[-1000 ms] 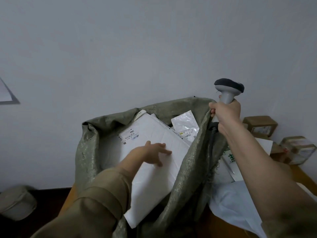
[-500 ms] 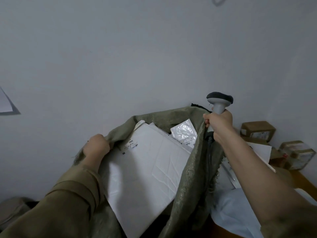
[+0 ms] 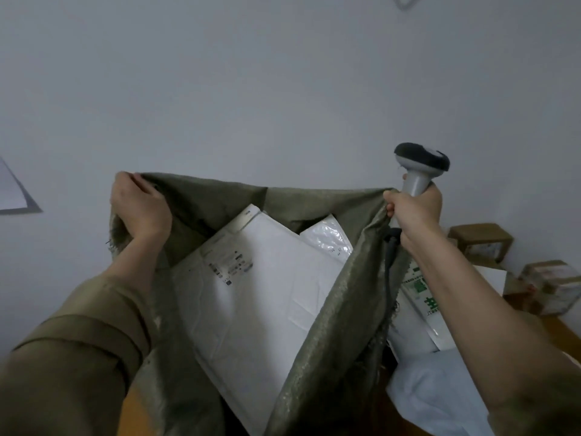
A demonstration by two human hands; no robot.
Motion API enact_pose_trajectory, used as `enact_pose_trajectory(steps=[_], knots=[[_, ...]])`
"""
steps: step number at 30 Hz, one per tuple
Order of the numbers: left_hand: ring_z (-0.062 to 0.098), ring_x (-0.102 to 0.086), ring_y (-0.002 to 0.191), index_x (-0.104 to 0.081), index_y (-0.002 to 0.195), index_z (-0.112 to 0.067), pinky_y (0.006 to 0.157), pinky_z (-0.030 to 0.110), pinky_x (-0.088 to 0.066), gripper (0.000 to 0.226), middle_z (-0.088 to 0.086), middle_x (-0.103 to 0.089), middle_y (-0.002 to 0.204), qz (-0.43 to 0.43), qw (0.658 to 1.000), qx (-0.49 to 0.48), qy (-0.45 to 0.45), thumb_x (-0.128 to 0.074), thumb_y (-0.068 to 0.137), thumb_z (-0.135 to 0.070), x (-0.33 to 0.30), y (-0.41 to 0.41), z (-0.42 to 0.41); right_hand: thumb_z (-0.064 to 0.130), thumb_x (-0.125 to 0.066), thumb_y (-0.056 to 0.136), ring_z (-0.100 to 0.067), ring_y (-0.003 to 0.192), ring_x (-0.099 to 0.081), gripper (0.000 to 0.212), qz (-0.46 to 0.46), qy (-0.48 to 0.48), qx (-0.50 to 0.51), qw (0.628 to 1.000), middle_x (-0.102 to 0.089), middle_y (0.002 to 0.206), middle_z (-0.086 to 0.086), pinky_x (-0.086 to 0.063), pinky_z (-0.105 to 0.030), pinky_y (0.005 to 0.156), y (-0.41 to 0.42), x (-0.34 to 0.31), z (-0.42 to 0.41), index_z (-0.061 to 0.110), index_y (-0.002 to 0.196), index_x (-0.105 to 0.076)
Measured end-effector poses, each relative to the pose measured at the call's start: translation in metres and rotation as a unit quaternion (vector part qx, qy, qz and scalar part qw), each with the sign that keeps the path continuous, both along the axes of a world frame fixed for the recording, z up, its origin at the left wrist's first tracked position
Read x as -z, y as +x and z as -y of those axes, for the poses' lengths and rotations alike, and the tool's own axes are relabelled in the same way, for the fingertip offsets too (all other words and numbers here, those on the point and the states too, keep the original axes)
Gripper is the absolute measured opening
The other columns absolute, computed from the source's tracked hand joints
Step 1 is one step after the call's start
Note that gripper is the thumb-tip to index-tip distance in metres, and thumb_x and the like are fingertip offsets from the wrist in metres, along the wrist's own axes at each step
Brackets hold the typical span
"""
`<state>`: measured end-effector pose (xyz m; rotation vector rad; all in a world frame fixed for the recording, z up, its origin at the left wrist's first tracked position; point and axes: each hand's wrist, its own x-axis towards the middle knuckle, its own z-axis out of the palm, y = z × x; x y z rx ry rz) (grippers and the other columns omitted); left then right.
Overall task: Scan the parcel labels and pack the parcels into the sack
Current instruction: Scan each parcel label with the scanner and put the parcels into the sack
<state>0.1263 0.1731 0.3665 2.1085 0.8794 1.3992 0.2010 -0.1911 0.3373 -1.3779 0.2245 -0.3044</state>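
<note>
I am holding one sack (image 3: 317,313) open with both hands: my left hand (image 3: 140,209) is gripping its left rim, my right hand (image 3: 415,212) is gripping the right rim together with one scanner (image 3: 419,171). Two white parcels (image 3: 251,306) are lying inside. Two boxes (image 3: 479,240) are sitting on the tabletop (image 3: 556,328) to the right.

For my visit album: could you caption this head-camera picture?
Both hands, left and right, hold the green sack open over white parcels; the right also grips the scanner.
</note>
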Motion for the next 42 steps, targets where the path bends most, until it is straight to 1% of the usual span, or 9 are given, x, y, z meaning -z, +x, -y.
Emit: enact_pose_trajectory(steps=[7,11,20,24,29,33,36,39,42], knots=[[0.035,-0.055,0.105,-0.053,0.116,0.001,0.078,0.039,-0.041,0.026,0.02,-0.055,0.12,-0.185,0.973,0.105,-0.091,-0.045,0.099,-0.017,0.051,-0.005,0.011,0.005,-0.064,0.084,-0.014,0.062,-0.054,0.034,-0.092,-0.011,0.036,0.995,-0.062,0.091,-0.01,-0.044,-0.025,0.05,0.004,0.042,-0.005,0.01,0.116,-0.053],[0.038,-0.046,0.119,-0.019,0.15,-0.008,0.09,0.042,-0.042,0.067,0.017,-0.021,0.148,-0.194,0.969,0.129,-0.078,-0.053,0.092,-0.005,0.077,-0.019,0.038,0.016,-0.074,0.079,-0.028,0.089,-0.066,0.053,-0.113,-0.05,0.038,0.992,-0.066,0.112,-0.012,-0.054,-0.035,0.067,-0.008,0.074,-0.008,0.016,0.126,-0.048],[0.047,-0.012,0.14,0.004,0.152,-0.015,0.111,0.058,-0.015,0.112,0.023,0.004,0.158,-0.318,0.942,-0.058,-0.085,-0.078,0.076,-0.026,0.136,-0.063,0.055,0.062,-0.086,0.048,-0.03,0.091,-0.067,0.104,-0.222,-0.129,-0.02,0.966,-0.068,0.109,-0.01,-0.059,-0.047,0.077,-0.058,0.139,-0.015,0.011,0.131,-0.049],[0.048,-0.031,0.134,0.015,0.152,-0.012,0.11,0.06,-0.018,0.105,0.028,-0.026,0.151,-0.391,0.894,-0.067,-0.208,-0.065,0.087,-0.035,0.157,-0.088,0.044,0.046,-0.091,0.058,-0.032,0.093,-0.069,0.094,-0.287,-0.12,-0.069,0.948,-0.07,0.109,-0.013,-0.057,-0.035,0.059,-0.063,0.169,-0.029,0.003,0.133,-0.053],[0.033,-0.058,0.097,-0.056,0.117,-0.002,0.081,0.036,-0.049,0.037,0.019,-0.06,0.12,-0.439,0.858,0.05,-0.263,-0.059,0.09,-0.027,0.167,-0.116,0.037,0.038,-0.091,0.065,-0.038,0.118,-0.057,0.111,-0.317,-0.196,-0.063,0.926,-0.05,0.139,-0.017,-0.052,-0.051,0.088,-0.077,0.174,-0.04,0.004,0.15,-0.027],[0.033,-0.049,0.125,-0.009,0.152,-0.004,0.096,0.039,-0.046,0.113,0.019,-0.039,0.146,-0.55,0.775,0.1,-0.294,-0.083,0.073,-0.037,0.156,-0.124,0.051,0.02,-0.087,0.074,-0.041,0.123,-0.051,0.1,-0.306,-0.247,-0.058,0.918,-0.044,0.143,-0.023,-0.05,-0.053,0.092,-0.08,0.186,-0.038,0.001,0.149,-0.024],[0.034,-0.048,0.129,-0.005,0.152,-0.003,0.101,0.038,-0.046,0.097,0.02,-0.037,0.149,-0.626,0.733,0.103,-0.246,-0.073,0.086,-0.022,0.156,-0.126,0.052,0.01,-0.077,0.08,-0.041,0.117,-0.057,0.076,-0.3,-0.264,-0.04,0.916,-0.051,0.136,-0.025,-0.052,-0.052,0.093,-0.086,0.191,-0.041,0.0,0.142,-0.034],[0.041,-0.06,0.104,-0.048,0.123,0.003,0.085,0.049,-0.055,0.033,0.023,-0.056,0.121,-0.47,0.803,0.134,-0.342,-0.051,0.091,-0.002,0.148,-0.12,0.039,0.009,-0.066,0.081,-0.035,0.095,-0.066,0.05,-0.288,-0.173,-0.013,0.942,-0.064,0.119,-0.022,-0.057,-0.045,0.079,-0.083,0.178,-0.046,-0.002,0.127,-0.05],[0.036,-0.059,0.098,-0.057,0.11,0.007,0.077,0.036,-0.048,0.023,0.021,-0.058,0.105,-0.232,0.917,0.104,-0.308,-0.046,0.091,-0.003,0.107,-0.102,0.028,0.011,-0.065,0.084,-0.026,0.08,-0.063,0.031,-0.212,-0.092,-0.018,0.973,-0.066,0.098,-0.01,-0.054,-0.032,0.061,-0.066,0.124,-0.05,0.007,0.111,-0.053]])
